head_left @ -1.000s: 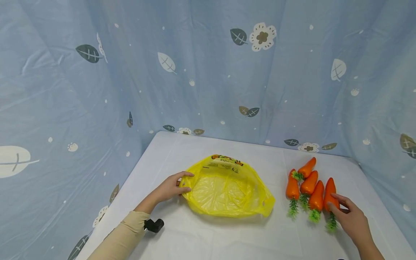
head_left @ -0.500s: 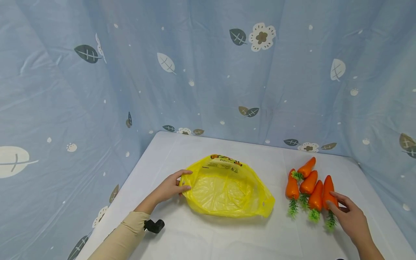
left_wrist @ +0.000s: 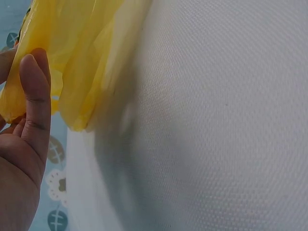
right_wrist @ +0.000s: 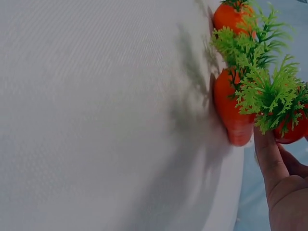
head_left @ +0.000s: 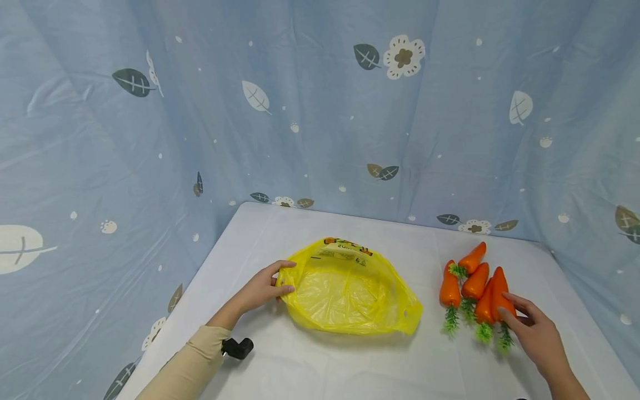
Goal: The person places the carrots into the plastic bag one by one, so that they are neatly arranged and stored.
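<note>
A yellow plastic bag point(head_left: 335, 297) lies spread with its mouth wide, print showing along its far inner side. My left hand point(head_left: 260, 288) pinches its left rim; the left wrist view has the thumb point(left_wrist: 36, 96) pressed against the yellow film point(left_wrist: 82, 72). On the right, my right hand point(head_left: 539, 332) grips an orange toy carrot point(head_left: 501, 291) with green leafy tops by its thick end, thumb and fingers on either side. The held carrot partly covers a neighbouring carrot point(head_left: 484, 306). Leaves point(right_wrist: 272, 96) hide much of the grip in the right wrist view.
More toy carrots lie close by: one at the left point(head_left: 450, 289), one in the middle point(head_left: 475, 281) and one at the back point(head_left: 473, 258). A black device point(head_left: 238, 348) sits by the left forearm. A blue patterned curtain point(head_left: 320, 111) borders the white table point(head_left: 380, 366).
My right hand has shifted slightly left with the carrot, which has gone from beside its neighbour to overlapping it. The left hand and the bag have hardly moved.
</note>
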`<state>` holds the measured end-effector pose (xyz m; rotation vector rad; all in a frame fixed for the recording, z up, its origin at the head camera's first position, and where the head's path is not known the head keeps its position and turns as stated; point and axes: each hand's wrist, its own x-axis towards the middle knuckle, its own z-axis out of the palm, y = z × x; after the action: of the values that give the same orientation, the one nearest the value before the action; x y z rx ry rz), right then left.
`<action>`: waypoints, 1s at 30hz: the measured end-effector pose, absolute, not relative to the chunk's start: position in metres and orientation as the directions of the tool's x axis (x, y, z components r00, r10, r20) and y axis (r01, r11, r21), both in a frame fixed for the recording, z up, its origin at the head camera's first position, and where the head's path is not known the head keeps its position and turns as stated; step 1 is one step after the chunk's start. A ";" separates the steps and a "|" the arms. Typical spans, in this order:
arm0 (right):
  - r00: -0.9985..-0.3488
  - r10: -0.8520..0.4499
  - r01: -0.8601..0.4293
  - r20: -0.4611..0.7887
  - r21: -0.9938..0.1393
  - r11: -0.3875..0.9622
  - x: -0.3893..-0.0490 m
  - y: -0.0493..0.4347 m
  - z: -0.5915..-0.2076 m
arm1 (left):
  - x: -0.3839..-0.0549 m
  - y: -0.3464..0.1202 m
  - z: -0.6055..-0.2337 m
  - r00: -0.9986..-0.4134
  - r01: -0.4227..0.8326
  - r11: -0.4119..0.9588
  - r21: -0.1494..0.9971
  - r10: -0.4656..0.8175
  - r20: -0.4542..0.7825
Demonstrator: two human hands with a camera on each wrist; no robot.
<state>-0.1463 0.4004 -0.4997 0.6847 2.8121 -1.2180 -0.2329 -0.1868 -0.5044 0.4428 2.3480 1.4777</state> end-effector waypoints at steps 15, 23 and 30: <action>-0.950 0.305 0.259 -0.066 -0.714 0.650 -0.142 0.389 -0.498 | -0.231 -0.185 -0.503 -0.904 0.072 0.418 0.906 0.411 -0.117; -0.959 0.280 0.226 -0.044 -0.712 0.664 -0.144 0.384 -0.498 | -0.230 -0.184 -0.501 -0.900 0.088 0.415 0.906 0.423 -0.106; -0.963 0.266 0.215 -0.041 -0.713 0.667 -0.142 0.380 -0.500 | -0.230 -0.184 -0.502 -0.895 0.082 0.388 0.918 0.435 -0.104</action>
<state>-0.1425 0.3799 -0.4998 0.4231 2.9292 -1.2390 -0.2303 -0.1845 -0.5016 0.4502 2.3238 1.5096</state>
